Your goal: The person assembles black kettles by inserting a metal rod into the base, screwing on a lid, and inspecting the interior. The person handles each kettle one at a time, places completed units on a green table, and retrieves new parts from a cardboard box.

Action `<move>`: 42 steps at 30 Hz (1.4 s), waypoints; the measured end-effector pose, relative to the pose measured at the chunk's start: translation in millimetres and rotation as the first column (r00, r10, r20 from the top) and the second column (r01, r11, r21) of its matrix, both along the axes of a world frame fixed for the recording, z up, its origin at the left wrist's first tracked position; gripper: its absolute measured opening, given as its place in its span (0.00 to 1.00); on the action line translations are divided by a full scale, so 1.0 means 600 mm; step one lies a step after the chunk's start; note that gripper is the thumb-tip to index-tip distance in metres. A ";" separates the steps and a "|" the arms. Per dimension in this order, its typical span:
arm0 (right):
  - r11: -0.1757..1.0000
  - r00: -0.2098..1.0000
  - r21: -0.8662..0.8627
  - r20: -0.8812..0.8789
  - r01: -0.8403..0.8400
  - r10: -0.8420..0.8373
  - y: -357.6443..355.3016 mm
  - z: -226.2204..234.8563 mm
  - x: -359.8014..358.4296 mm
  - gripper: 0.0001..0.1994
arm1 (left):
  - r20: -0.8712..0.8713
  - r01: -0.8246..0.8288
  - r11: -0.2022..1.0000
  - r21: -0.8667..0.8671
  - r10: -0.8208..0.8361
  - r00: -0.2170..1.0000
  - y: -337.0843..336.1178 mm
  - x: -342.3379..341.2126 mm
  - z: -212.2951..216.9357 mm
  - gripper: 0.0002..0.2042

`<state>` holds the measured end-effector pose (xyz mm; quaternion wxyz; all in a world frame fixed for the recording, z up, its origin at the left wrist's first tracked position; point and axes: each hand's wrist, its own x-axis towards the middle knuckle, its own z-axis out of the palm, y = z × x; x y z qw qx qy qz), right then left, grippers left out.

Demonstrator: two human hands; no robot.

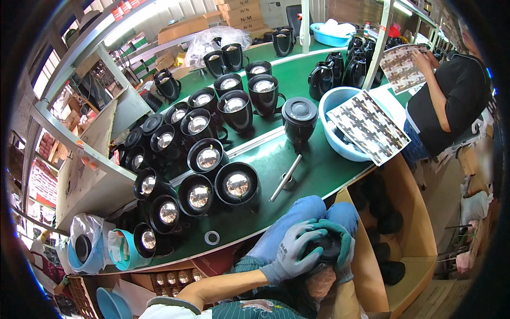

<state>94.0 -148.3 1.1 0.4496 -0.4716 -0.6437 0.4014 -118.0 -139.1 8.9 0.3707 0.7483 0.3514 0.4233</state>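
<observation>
Over my lap, both my hands, in grey and green work gloves, are closed around a black round plastic piece. My left hand curls over its near left side, and my right hand wraps its right side. Its underside is hidden by my gloves, so I cannot tell whether it is a lid or part of a jug. In front of me, several open black jugs with shiny silver insides stand on the green table. A lidded black jug stands nearby. Close to it lies a metal rod across a small ring.
A white ring lies by the table edge. At right, a patterned sheet rests over a blue basin; a cardboard box holds black pieces. Another person holds a similar sheet. Small tubs stand at left.
</observation>
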 end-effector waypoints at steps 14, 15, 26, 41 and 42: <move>0.947 0.932 -0.133 -0.179 0.293 -0.314 -0.033 -0.048 -0.031 0.31 | 0.034 0.089 0.996 -0.006 -0.089 0.995 0.022 -0.017 0.014 0.21; 0.936 0.918 -0.124 -0.191 0.328 -0.347 -0.034 -0.056 -0.026 0.31 | 0.045 0.054 0.998 -0.019 -0.054 0.998 0.030 -0.028 -0.001 0.22; 0.908 0.682 0.019 -0.667 0.419 -0.300 -0.049 -0.082 -0.020 0.43 | 0.237 0.131 0.980 0.149 -0.164 0.958 0.096 -0.025 -0.063 0.48; 0.834 0.747 0.006 -0.447 0.552 -0.492 -0.039 -0.005 -0.037 0.42 | 0.666 0.446 0.747 -0.493 -0.005 0.746 0.151 -0.035 -0.050 0.47; 0.793 0.756 0.041 -0.334 0.608 -0.563 -0.037 -0.003 -0.053 0.40 | 0.668 0.458 0.724 -0.515 0.004 0.744 0.134 -0.020 -0.051 0.47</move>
